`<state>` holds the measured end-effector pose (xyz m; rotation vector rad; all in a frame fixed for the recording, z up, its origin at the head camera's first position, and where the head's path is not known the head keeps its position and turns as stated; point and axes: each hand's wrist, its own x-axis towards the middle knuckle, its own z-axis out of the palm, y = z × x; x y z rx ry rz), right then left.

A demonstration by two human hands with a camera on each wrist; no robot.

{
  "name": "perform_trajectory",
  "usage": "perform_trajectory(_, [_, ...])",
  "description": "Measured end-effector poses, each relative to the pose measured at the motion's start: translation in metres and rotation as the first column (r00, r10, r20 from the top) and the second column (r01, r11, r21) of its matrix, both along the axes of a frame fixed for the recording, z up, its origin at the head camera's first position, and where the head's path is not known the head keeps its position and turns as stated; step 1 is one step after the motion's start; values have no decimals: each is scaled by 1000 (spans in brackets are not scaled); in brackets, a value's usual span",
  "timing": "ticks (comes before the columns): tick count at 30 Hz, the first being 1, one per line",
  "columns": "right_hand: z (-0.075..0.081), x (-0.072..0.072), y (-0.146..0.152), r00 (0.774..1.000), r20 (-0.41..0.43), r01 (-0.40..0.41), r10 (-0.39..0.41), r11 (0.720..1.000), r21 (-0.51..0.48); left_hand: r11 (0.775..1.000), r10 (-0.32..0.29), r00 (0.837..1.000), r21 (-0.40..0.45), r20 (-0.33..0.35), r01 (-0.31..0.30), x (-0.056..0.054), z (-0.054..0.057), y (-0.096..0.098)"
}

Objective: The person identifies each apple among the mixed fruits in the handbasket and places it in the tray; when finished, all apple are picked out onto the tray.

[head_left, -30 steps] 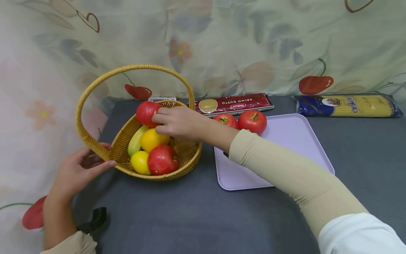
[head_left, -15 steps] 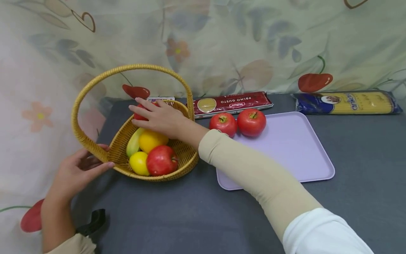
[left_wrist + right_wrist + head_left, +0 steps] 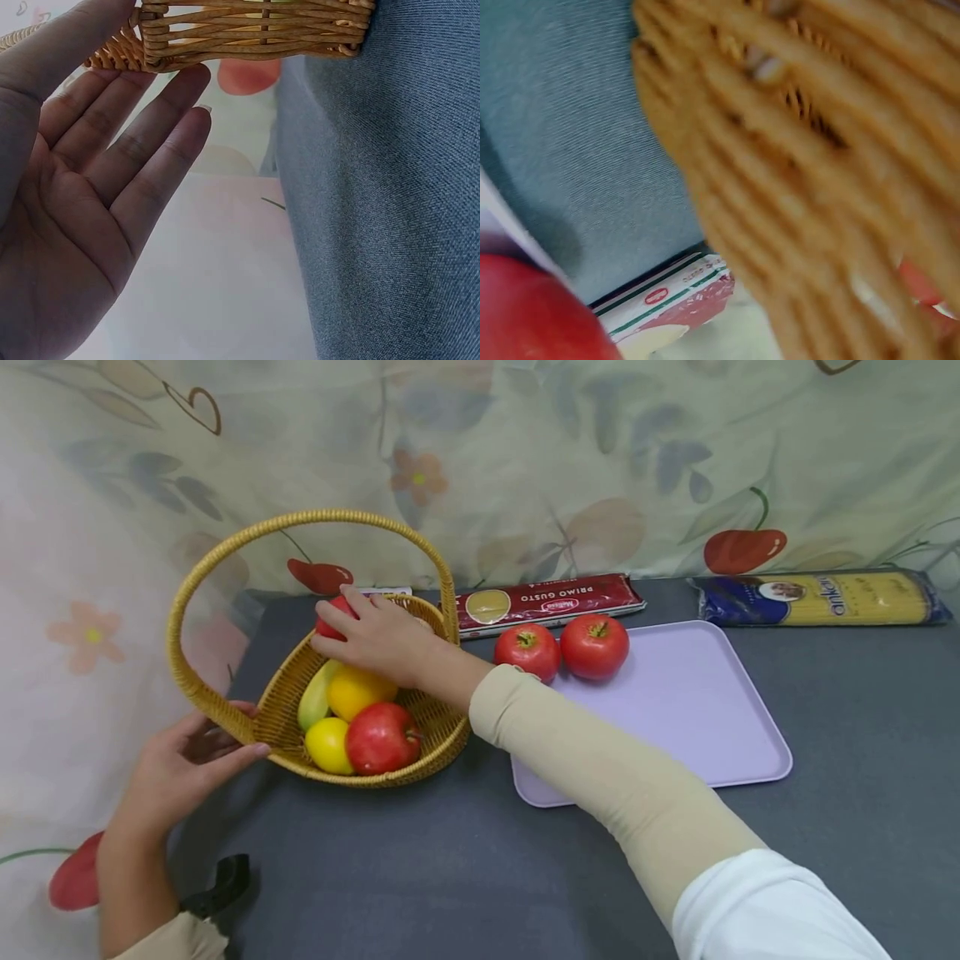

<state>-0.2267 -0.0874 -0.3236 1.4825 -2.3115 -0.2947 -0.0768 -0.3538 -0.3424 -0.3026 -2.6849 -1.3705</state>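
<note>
In the head view a wicker basket (image 3: 442,739) with a tall hooped handle stands left of centre. My left hand (image 3: 176,760) holds its left end, thumb in front and fingers behind the handle's base; the left wrist view shows two fingers (image 3: 157,150) stretched out below the rim. My right hand (image 3: 382,639) reaches over the basket, fingers bent over a red tomato (image 3: 330,625) at the back, which they partly cover. In front lie a green-yellow elongated fruit (image 3: 315,697), an orange (image 3: 360,692), a lemon (image 3: 327,746) and a red apple (image 3: 382,739). Blurred wicker (image 3: 780,150) fills the right wrist view.
A lilac tray (image 3: 697,710) lies right of the basket, with two tomatoes (image 3: 595,647) at its back left corner. Behind are a red pasta packet (image 3: 555,602) and a yellow-blue spaghetti packet (image 3: 825,597). A patterned cloth (image 3: 525,468) hangs along the back.
My right hand moved left and spread over the tomato, then its fingertips drew in around it. The tomato shifted slightly left and back. My left hand stays at the basket's end.
</note>
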Motion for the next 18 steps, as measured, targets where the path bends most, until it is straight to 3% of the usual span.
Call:
perform_trajectory(6, [-1, 1, 10, 997, 7, -70, 71, 990, -123, 1000, 3, 1000, -6, 3, -3, 0, 0, 0])
perform_trajectory(15, [3, 12, 27, 991, -69, -133, 119, 951, -279, 1000, 11, 1000, 9, 10, -11, 1, 0, 2])
perform_trajectory(18, [7, 18, 33, 989, -57, -150, 139, 936, -320, 1000, 6, 1000, 20, 19, -6, 0, 0, 1])
